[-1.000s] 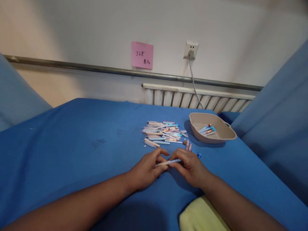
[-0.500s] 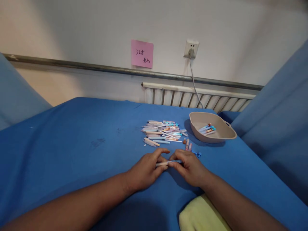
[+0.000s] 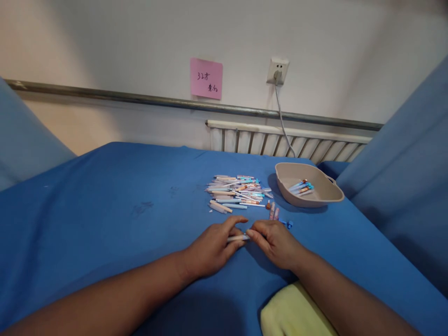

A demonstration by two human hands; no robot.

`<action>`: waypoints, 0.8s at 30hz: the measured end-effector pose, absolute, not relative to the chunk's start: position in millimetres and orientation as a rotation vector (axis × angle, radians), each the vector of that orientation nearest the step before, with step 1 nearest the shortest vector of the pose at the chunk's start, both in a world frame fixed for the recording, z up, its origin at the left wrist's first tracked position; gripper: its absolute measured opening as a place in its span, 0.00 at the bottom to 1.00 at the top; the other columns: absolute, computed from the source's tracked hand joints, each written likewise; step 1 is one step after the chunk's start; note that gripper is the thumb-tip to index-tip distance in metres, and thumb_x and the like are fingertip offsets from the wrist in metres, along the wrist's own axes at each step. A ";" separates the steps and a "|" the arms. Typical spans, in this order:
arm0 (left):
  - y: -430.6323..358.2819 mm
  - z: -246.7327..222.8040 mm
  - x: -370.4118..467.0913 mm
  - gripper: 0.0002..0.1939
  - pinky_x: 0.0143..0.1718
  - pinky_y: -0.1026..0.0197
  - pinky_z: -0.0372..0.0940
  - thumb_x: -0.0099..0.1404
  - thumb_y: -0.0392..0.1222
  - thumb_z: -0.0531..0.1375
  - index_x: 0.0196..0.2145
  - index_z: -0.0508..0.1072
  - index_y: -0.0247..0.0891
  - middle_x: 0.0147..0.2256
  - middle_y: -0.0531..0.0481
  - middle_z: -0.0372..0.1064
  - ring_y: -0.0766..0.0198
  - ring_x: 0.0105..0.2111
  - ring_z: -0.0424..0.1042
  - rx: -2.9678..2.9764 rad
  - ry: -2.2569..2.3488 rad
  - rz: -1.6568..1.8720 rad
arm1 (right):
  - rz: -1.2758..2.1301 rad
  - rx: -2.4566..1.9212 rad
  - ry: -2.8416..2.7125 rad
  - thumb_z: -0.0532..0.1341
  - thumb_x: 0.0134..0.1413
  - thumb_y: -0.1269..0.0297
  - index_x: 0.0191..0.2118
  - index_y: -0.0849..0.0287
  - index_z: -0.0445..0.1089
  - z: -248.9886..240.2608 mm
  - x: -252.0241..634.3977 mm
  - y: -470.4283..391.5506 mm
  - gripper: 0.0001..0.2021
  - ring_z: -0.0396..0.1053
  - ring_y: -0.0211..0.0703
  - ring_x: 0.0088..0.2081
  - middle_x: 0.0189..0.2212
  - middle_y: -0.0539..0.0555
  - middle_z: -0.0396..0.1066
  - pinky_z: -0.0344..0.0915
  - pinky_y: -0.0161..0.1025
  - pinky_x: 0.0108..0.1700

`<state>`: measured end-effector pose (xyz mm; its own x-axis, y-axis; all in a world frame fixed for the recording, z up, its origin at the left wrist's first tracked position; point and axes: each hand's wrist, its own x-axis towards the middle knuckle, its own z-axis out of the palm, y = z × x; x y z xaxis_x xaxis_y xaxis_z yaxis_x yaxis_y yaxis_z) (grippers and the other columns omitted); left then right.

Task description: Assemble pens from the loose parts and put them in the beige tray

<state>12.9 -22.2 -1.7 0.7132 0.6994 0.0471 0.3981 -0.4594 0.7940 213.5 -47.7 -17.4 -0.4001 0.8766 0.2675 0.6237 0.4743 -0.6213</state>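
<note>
Between my two hands lies a pale pen piece (image 3: 236,238), nearly level. My left hand (image 3: 214,245) pinches its left part between thumb and fingers, with the index finger stretched above it. The fingertips of my right hand (image 3: 275,242) close on its right end, the thumb lying along it; the far tip is hidden by the fingers. Just beyond the hands is a pile of pens and pen parts (image 3: 234,192). Two patterned barrels (image 3: 272,212) and a small blue piece (image 3: 289,224) lie above my right hand.
A beige basket (image 3: 329,198) with several pens (image 3: 301,187) stands at the right. A yellow-green cloth item (image 3: 292,310) sits under my right forearm. Behind the blue-covered surface (image 3: 105,210) are a radiator (image 3: 252,140) and a wall with a pink note (image 3: 206,78).
My right thumb and fingers have shifted slightly, and the blue part that showed across the right fingers is now mostly covered. My left hand stays where it was.
</note>
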 end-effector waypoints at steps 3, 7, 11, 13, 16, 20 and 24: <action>-21.1 -2.0 12.0 0.20 0.39 0.61 0.63 0.67 0.43 0.51 0.55 0.57 0.40 0.37 0.48 0.74 0.59 0.38 0.72 2.131 0.834 0.472 | 0.593 -1.255 -2.103 0.54 0.61 0.61 0.31 0.58 0.66 -17.8 212.8 -48.4 0.10 0.65 0.39 0.29 0.26 0.50 0.68 0.57 0.35 0.32; -18.5 -3.8 11.0 0.20 0.37 0.61 0.64 0.67 0.44 0.52 0.56 0.56 0.39 0.36 0.49 0.74 0.60 0.36 0.72 2.139 0.828 0.491 | 0.628 -1.141 -2.038 0.59 0.56 0.66 0.38 0.58 0.65 -16.0 211.9 -49.9 0.04 0.66 0.40 0.35 0.33 0.52 0.69 0.60 0.35 0.36; -21.0 -4.8 11.1 0.20 0.39 0.60 0.64 0.68 0.45 0.50 0.56 0.56 0.40 0.38 0.48 0.74 0.59 0.38 0.73 2.183 0.806 0.462 | 0.637 -1.120 -2.117 0.57 0.58 0.67 0.34 0.58 0.67 -14.6 213.3 -48.3 0.03 0.67 0.39 0.34 0.30 0.51 0.70 0.60 0.35 0.37; -22.5 -5.4 10.9 0.20 0.40 0.59 0.64 0.68 0.45 0.50 0.56 0.56 0.42 0.39 0.48 0.74 0.57 0.39 0.73 2.228 0.819 0.442 | 0.637 -1.171 -2.149 0.56 0.58 0.66 0.33 0.59 0.68 -14.2 213.8 -47.6 0.05 0.68 0.40 0.33 0.29 0.51 0.71 0.60 0.35 0.36; -21.0 -6.5 9.3 0.21 0.41 0.58 0.65 0.68 0.45 0.51 0.57 0.57 0.43 0.42 0.46 0.74 0.55 0.41 0.73 2.292 0.872 0.431 | 0.637 -1.211 -2.132 0.56 0.58 0.65 0.32 0.58 0.70 -14.8 212.1 -47.8 0.07 0.69 0.40 0.32 0.28 0.52 0.72 0.61 0.35 0.35; -14.3 -7.3 7.3 0.20 0.41 0.58 0.64 0.67 0.45 0.51 0.56 0.58 0.42 0.42 0.46 0.73 0.56 0.41 0.72 2.261 0.902 0.496 | 0.813 -1.155 -1.881 0.60 0.55 0.62 0.41 0.58 0.69 -17.5 206.5 -48.5 0.09 0.68 0.37 0.29 0.30 0.51 0.73 0.63 0.32 0.30; -13.3 -6.5 8.4 0.18 0.36 0.62 0.65 0.68 0.46 0.50 0.54 0.59 0.41 0.34 0.50 0.74 0.62 0.31 0.72 2.131 0.810 0.505 | 0.890 -1.084 -1.785 0.61 0.52 0.65 0.37 0.59 0.70 -15.7 203.7 -48.0 0.06 0.69 0.37 0.29 0.30 0.51 0.73 0.64 0.32 0.30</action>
